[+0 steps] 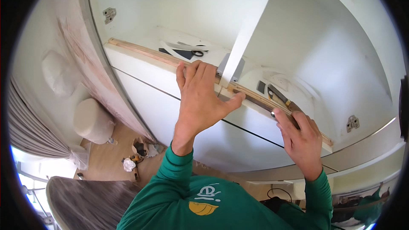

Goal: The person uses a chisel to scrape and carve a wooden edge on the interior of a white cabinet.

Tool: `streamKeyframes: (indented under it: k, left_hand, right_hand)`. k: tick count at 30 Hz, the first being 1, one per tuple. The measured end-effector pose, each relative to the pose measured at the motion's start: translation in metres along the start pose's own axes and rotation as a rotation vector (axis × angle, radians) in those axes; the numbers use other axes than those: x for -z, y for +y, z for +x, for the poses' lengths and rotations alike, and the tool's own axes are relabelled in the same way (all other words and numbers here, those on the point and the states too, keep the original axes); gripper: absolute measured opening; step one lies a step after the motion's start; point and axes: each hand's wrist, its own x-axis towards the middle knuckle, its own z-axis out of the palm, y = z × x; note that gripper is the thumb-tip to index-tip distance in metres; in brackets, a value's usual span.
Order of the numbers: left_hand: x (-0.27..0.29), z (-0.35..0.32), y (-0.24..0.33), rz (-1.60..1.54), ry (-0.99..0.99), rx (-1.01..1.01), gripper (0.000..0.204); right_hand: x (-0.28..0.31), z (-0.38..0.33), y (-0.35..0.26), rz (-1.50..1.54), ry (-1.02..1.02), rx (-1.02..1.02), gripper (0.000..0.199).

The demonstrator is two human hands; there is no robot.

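Scissors [197, 53] on shelf [140, 38], behind wood strip [145, 52].

Along the front edge of the shelf [140, 66] we see our left hand [199, 98] pressed over the bare wooden strip [140, 51], touching the foot of the white upright panel [249, 25], which splits the shelf in two. Left of it, scissors [197, 53] and a dark flat piece [181, 53] lie toward the back; the front-left stretch is free. Right of it, our right hand [302, 138] and a chisel-like tool [279, 96] crowd the edge.
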Motion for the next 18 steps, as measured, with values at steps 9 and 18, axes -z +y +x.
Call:
streamKeyframes:
  k: [9,18]
  left_hand:
    - [0.004,0.003,0.002,-0.014,-0.043,0.005,0.07]
    - [0.007,0.004,-0.002,0.025,-0.092,0.002,0.072]
  right_hand:
    - [-0.003,0.01,0.0,0.0,0.021,0.024,0.054]
    - [0.0,0.003,0.003,-0.007,0.013,0.03,0.057]
